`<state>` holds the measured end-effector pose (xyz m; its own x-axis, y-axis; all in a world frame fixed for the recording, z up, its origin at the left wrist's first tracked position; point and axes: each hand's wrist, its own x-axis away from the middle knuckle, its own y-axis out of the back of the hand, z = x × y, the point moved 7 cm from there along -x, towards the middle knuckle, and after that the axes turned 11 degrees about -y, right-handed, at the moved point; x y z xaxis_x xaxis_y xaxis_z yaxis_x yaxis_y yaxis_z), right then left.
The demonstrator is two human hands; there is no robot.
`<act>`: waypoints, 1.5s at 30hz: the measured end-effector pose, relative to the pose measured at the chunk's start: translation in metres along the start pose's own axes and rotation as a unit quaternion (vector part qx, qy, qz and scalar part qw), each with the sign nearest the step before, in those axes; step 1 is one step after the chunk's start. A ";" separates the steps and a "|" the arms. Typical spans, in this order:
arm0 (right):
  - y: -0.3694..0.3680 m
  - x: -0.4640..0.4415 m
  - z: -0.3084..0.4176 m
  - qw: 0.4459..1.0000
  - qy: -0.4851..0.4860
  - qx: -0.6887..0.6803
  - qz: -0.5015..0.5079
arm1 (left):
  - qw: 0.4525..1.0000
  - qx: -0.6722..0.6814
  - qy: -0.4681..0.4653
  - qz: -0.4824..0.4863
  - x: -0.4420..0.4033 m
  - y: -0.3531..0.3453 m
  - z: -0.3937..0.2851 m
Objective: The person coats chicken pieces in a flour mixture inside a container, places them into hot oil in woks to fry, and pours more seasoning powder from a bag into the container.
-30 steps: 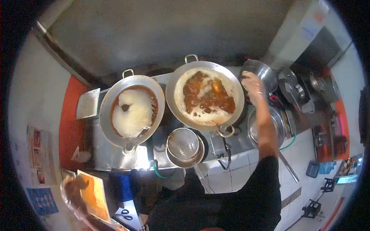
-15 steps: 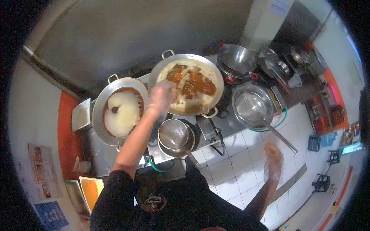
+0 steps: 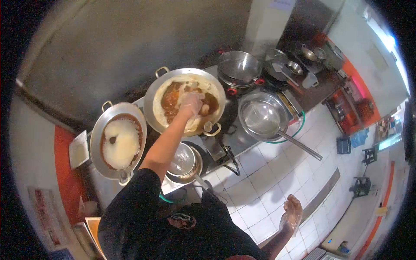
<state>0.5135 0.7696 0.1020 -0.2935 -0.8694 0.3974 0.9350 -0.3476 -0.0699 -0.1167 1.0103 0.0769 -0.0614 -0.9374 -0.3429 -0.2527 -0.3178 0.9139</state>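
Note:
My left hand [image 3: 191, 105], in a clear plastic glove, is over the large pan [image 3: 149, 102] of bubbling brown oil and pale foam. Its fingers are curled together, and what they hold is hidden. Pale pieces show in the oil beside it. Away to the lower right, above the floor, my right hand [image 3: 292, 213] wears a clear glove too. Its fingers are loosely bent, with nothing seen in them. A second pan [image 3: 96, 143], on the left, holds brown oil under a thick pale foam.
A strainer [image 3: 180, 159] rests on a pot at the front of the stove. Another long-handled strainer [image 3: 261, 118] lies in a metal bowl to the right, its handle past the counter edge. Behind it stands a steel pot [image 3: 238, 69]. A tray [image 3: 79, 150] is far left.
My left hand has come from the lower left to over the large pan. My right hand has left the steel pot and dropped to the lower right. The view has shifted right.

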 end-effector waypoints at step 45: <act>-0.145 0.763 -0.400 -0.168 0.460 0.157 0.858 | 0.216 -0.031 0.936 -0.275 0.994 0.211 -0.562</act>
<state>0.0746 0.0158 0.0495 0.2129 0.9762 0.0419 -0.4668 0.0640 0.8820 0.3115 -0.0685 0.0515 0.4742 0.8492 0.2323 0.2930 -0.4010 0.8680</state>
